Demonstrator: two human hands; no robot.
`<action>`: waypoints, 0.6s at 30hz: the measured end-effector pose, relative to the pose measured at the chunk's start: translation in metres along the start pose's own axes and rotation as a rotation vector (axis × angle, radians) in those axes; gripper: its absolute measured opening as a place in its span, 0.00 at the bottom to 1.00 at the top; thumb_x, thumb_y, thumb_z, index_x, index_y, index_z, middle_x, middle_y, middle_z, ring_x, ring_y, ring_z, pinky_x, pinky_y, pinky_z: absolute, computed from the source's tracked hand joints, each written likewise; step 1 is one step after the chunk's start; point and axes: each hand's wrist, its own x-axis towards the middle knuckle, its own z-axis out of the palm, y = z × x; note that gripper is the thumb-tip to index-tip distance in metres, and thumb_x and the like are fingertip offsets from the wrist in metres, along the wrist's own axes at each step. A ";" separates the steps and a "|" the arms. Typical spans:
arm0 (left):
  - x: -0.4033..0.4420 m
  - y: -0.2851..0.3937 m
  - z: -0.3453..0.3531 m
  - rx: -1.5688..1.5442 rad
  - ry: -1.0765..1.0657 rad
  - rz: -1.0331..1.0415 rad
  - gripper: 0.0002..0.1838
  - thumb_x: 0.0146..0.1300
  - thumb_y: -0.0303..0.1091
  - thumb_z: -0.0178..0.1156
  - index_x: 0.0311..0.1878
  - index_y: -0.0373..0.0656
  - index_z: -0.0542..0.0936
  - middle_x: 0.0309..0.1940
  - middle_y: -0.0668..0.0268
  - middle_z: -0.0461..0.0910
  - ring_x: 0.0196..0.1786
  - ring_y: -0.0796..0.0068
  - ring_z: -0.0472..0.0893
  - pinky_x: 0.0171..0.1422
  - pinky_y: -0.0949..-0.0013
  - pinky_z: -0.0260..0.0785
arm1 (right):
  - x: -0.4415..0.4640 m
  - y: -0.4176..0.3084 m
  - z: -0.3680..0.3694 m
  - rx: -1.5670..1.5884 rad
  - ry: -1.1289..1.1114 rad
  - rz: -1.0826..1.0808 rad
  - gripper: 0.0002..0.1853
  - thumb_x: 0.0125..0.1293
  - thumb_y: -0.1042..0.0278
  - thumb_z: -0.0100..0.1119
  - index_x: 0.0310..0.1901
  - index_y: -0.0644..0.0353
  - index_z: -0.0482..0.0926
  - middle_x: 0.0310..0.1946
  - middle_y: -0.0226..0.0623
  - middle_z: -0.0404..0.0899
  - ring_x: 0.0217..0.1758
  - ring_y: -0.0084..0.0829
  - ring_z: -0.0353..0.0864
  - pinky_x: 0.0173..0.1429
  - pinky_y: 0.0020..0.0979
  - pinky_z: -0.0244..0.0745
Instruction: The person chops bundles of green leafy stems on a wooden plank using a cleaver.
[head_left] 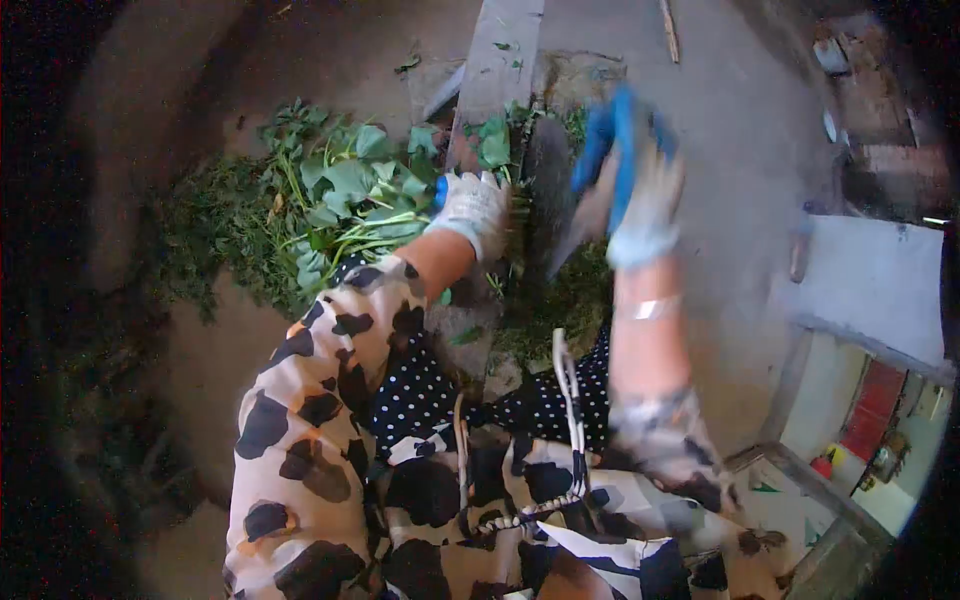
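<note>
My left hand, in a white glove with blue on it, is closed on green stems beside a narrow wooden board. Broad leaves spread out to its left. My right hand, in a white and blue glove, is raised to the right of the board and smeared by motion. A blurred, greyish blade, which looks like a knife, slants down and left from its closed fingers. Finely cut greens lie below the blade.
A pile of feathery greens lies on the floor to the left. A thin stick is at the top. At the right stand a pale panel and a wooden frame. Dotted dark cloth covers my legs.
</note>
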 end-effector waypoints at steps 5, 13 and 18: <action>-0.016 0.007 0.009 -0.017 0.087 -0.032 0.32 0.47 0.38 0.62 0.57 0.41 0.67 0.52 0.55 0.70 0.55 0.57 0.71 0.59 0.47 0.60 | -0.031 -0.006 0.001 -0.087 0.025 0.189 0.07 0.63 0.64 0.55 0.33 0.57 0.78 0.22 0.33 0.77 0.19 0.25 0.74 0.22 0.25 0.69; -0.002 0.004 -0.010 -0.041 -0.017 0.029 0.29 0.49 0.42 0.61 0.54 0.42 0.70 0.50 0.56 0.72 0.53 0.56 0.73 0.56 0.50 0.62 | 0.045 -0.031 0.020 -0.094 -0.063 0.198 0.12 0.61 0.57 0.56 0.30 0.56 0.76 0.19 0.29 0.72 0.18 0.25 0.70 0.22 0.27 0.66; -0.008 0.011 0.004 -0.017 0.156 -0.019 0.29 0.50 0.44 0.60 0.55 0.41 0.70 0.50 0.56 0.71 0.52 0.57 0.72 0.54 0.47 0.62 | -0.101 0.056 -0.017 -0.097 -0.097 0.041 0.09 0.62 0.67 0.58 0.42 0.61 0.77 0.27 0.30 0.78 0.26 0.22 0.76 0.33 0.26 0.73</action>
